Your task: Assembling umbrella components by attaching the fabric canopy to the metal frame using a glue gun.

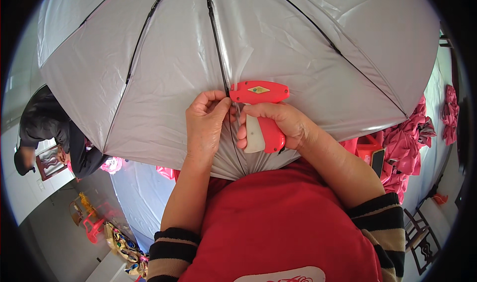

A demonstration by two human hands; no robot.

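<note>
An opened umbrella (169,78) spreads across the view, its silver-grey inner side facing me and its black ribs fanning outward. My left hand (203,123) is closed, thumb and fingers pinching the middle rib (216,38) and the cloth beside it. My right hand (284,120) grips a red and white pistol-shaped hand tool (261,92) by its handle, fingers wrapped round the white lever. The tool's red head lies sideways, its left end at the rib just beside my left fingertips. What sits between tool tip and rib is too small to make out.
Crumpled pink-red cloth bundles (402,152) lie at the right, beside a red plastic container (366,145) and a dark phone-like object (377,162). At the left another person in dark clothes (54,125) bends over. A red stool (93,227) and a dark wooden chair (422,242) stand farther off.
</note>
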